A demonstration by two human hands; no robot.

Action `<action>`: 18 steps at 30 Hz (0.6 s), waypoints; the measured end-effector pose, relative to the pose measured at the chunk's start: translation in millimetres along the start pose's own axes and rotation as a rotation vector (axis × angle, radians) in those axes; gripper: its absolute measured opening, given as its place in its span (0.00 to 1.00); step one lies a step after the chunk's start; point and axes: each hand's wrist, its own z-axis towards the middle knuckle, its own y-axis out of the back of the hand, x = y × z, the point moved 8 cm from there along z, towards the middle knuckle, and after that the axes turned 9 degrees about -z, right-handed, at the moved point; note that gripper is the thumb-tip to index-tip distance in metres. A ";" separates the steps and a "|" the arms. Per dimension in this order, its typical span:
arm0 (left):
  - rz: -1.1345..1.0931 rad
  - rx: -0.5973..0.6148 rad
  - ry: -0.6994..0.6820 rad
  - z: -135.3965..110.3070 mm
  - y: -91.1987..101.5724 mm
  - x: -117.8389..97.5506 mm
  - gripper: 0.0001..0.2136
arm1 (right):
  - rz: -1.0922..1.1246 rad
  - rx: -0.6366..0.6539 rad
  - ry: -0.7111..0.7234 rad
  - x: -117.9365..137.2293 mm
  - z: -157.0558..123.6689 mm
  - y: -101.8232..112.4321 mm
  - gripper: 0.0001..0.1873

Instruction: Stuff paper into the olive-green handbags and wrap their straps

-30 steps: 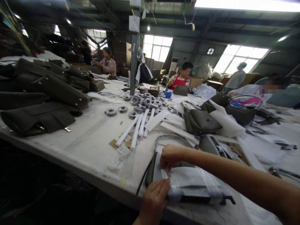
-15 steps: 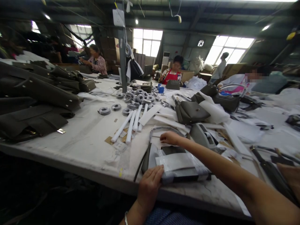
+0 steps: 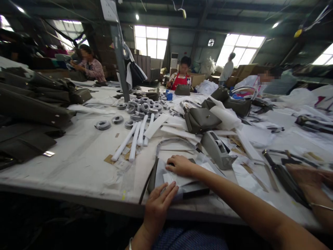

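A dark flat leather piece wrapped in white paper and clear film (image 3: 186,182) lies at the near edge of the white table (image 3: 85,156). My left hand (image 3: 157,205) rests on its near left corner with the fingers stretched out flat. My right hand (image 3: 179,165) presses down on its far side, fingers flat on the paper. A dark strap (image 3: 152,172) runs along the piece's left side.
A grey tape dispenser (image 3: 217,149) stands just right of my right hand. White rolled tubes (image 3: 130,140), several tape rolls (image 3: 142,109), olive bags (image 3: 201,119) and stacked dark bags (image 3: 31,111) cover the table. Another person's hand (image 3: 307,177) is at right. Other people work at the far side.
The view swung to the right. My right hand moved from the paper's far edge down onto the wrapped piece. My left hand's fingers spread flatter on its corner.
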 end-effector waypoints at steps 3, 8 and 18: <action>0.036 0.008 -0.013 -2.0 -2.0 -0.6 0.20 | 0.016 0.028 -0.042 -4.9 7.4 -1.9 0.19; 0.073 0.012 -0.067 -4.2 0.2 -3.7 0.19 | 0.034 -0.008 -0.149 -5.6 7.1 -3.7 0.19; 0.046 0.041 -0.134 -4.1 5.2 -8.2 0.24 | 0.191 -0.211 -0.190 -18.0 -17.1 16.6 0.13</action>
